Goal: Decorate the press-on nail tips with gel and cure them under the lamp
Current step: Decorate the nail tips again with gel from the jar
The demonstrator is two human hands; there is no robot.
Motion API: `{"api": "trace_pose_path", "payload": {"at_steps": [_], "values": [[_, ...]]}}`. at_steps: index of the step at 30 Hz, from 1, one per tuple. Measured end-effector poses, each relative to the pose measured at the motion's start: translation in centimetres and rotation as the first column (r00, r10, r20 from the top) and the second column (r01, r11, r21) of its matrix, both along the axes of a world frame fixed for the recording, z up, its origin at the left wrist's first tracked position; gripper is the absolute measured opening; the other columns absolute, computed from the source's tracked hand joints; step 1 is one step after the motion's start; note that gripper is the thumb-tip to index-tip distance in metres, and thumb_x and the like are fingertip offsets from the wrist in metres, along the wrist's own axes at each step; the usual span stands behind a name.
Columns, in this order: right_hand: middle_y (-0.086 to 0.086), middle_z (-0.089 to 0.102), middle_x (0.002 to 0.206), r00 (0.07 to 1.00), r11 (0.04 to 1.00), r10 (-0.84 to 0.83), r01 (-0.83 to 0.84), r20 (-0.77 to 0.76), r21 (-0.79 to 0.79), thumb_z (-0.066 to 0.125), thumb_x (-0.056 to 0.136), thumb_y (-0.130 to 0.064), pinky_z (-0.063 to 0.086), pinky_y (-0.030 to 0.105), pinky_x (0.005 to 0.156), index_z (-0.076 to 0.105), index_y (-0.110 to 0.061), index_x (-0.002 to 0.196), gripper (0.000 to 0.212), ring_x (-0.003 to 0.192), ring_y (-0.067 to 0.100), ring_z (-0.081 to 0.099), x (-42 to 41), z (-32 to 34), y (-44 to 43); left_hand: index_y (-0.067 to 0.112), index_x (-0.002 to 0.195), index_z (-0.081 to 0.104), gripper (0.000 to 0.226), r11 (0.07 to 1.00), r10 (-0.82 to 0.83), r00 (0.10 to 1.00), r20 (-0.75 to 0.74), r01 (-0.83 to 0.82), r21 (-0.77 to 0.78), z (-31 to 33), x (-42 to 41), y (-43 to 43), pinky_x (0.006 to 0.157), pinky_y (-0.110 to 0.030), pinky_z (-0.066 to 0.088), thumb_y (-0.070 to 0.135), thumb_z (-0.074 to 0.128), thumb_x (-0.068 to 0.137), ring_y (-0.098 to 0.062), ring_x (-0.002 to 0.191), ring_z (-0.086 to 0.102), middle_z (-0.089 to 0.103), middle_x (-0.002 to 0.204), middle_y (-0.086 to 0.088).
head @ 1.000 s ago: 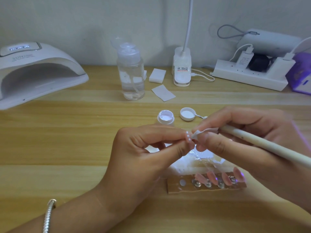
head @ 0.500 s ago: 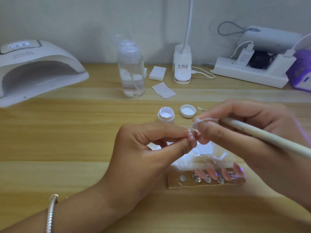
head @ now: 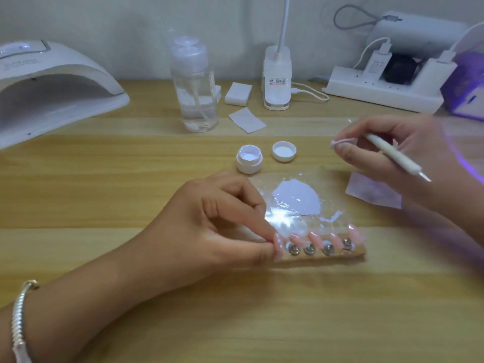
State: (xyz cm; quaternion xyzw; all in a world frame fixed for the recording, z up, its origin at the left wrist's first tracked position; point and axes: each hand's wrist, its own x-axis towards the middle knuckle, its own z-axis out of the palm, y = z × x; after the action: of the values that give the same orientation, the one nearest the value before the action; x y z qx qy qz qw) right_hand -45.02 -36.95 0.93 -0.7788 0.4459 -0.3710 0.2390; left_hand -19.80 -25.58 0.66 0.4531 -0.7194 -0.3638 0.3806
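My left hand (head: 220,224) pinches a pink nail tip (head: 278,244) at the left end of a wooden holder strip (head: 327,258). Several other pink tips stand on the strip's metal studs. My right hand (head: 398,158) is raised to the right, gripping a white dotting pen (head: 390,157) together with a small white wipe (head: 341,142). An open gel pot (head: 249,159) and its lid (head: 284,151) sit behind a clear plastic sheet (head: 298,200) smeared with white gel. The white curing lamp (head: 52,87) stands at the far left.
A clear pump bottle (head: 195,85), white pads (head: 238,93) and a loose wipe (head: 247,120) stand at the back. A desk lamp base (head: 277,79), a power strip (head: 382,94) with chargers and a purple box (head: 466,95) line the back right. Another wipe (head: 373,191) lies under my right hand.
My hands have parted. The left hand carried the nail tip down to the holder strip; the right hand drew away up and to the right with the pen and wipe.
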Motion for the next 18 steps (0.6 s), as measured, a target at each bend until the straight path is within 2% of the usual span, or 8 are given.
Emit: {"api": "trace_pose_path", "payload": {"at_steps": [1, 2, 3, 5, 11, 15, 18], "values": [[0.009, 0.071, 0.080, 1.000, 1.000, 0.005, -0.005, -0.029, -0.011, 0.075, 0.085, -0.029, 0.050, 0.031, 0.068, 0.074, -0.031, 0.085, 0.002, 0.076, 0.030, 0.063, -0.3, -0.3, -0.3, 0.031, 0.074, 0.081, 0.014, 1.000, -0.004, 1.000, 0.014, 0.004, 0.002, -0.1, 0.1, -0.1, 0.068, -0.014, 0.041, 0.027, 0.087, 0.062, -0.003, 0.075, 0.056, 0.061, 0.076, 0.010], [0.002, 0.071, 0.079, 0.998, 0.999, 0.018, -0.020, -0.054, -0.028, 0.075, 0.085, -0.027, 0.049, 0.028, 0.068, 0.074, -0.031, 0.084, 0.004, 0.074, 0.023, 0.063, -0.4, -0.5, -0.6, 0.032, 0.075, 0.081, 0.015, 1.000, -0.012, 1.000, 0.027, 0.011, 0.006, -0.2, 0.1, -0.1, 0.069, -0.013, 0.039, 0.028, 0.087, 0.062, -0.005, 0.076, 0.055, 0.061, 0.075, 0.009], [-0.005, 0.070, 0.079, 0.997, 0.998, 0.037, -0.040, -0.074, -0.047, 0.075, 0.085, -0.025, 0.046, 0.020, 0.065, 0.074, -0.031, 0.083, 0.006, 0.070, 0.012, 0.061, -0.5, -0.6, -0.8, 0.032, 0.075, 0.081, 0.014, 1.000, -0.021, 0.999, 0.040, 0.020, 0.012, -0.4, 0.1, -0.2, 0.069, -0.013, 0.039, 0.028, 0.087, 0.062, -0.006, 0.076, 0.055, 0.061, 0.075, 0.009], [-0.011, 0.067, 0.078, 0.994, 0.996, 0.051, -0.059, -0.101, -0.070, 0.074, 0.085, -0.023, 0.043, 0.011, 0.064, 0.073, -0.031, 0.084, 0.008, 0.069, 0.006, 0.058, -0.4, -0.8, -0.9, 0.032, 0.076, 0.082, 0.014, 0.999, -0.025, 0.998, 0.060, 0.024, 0.024, -0.5, 0.0, -0.3, 0.070, -0.014, 0.039, 0.030, 0.086, 0.063, -0.008, 0.078, 0.055, 0.061, 0.075, 0.009], [-0.003, 0.067, 0.077, 0.987, 0.988, 0.056, -0.076, -0.152, -0.131, 0.072, 0.086, -0.021, 0.047, 0.031, 0.070, 0.074, -0.021, 0.087, 0.002, 0.074, 0.018, 0.057, -0.3, -1.3, -1.0, 0.031, 0.077, 0.082, 0.013, 1.000, 0.011, 0.996, 0.091, -0.013, 0.017, -0.7, 0.0, -0.4, 0.073, -0.018, 0.042, 0.031, 0.085, 0.064, -0.013, 0.081, 0.058, 0.063, 0.077, 0.011], [-0.002, 0.067, 0.075, 0.977, 0.969, 0.015, -0.066, -0.214, -0.236, 0.073, 0.084, -0.012, 0.043, 0.027, 0.069, 0.073, -0.016, 0.084, 0.004, 0.072, 0.018, 0.054, -0.2, -1.5, -1.1, 0.031, 0.076, 0.081, 0.010, 0.999, 0.020, 0.987, 0.157, -0.015, -0.038, -0.7, -0.2, -0.3, 0.075, -0.018, 0.040, 0.030, 0.084, 0.067, -0.015, 0.083, 0.059, 0.064, 0.078, 0.013], [0.001, 0.067, 0.072, 0.969, 0.958, -0.037, -0.035, -0.244, -0.285, 0.071, 0.086, -0.017, 0.043, 0.032, 0.072, 0.073, -0.014, 0.082, 0.005, 0.070, 0.021, 0.054, -0.2, -1.6, -1.2, 0.033, 0.078, 0.080, 0.011, 0.995, 0.050, 0.974, 0.222, -0.029, -0.095, -0.6, -0.4, -0.1, 0.079, -0.023, 0.039, 0.030, 0.082, 0.068, -0.014, 0.085, 0.057, 0.061, 0.079, 0.012]]}}
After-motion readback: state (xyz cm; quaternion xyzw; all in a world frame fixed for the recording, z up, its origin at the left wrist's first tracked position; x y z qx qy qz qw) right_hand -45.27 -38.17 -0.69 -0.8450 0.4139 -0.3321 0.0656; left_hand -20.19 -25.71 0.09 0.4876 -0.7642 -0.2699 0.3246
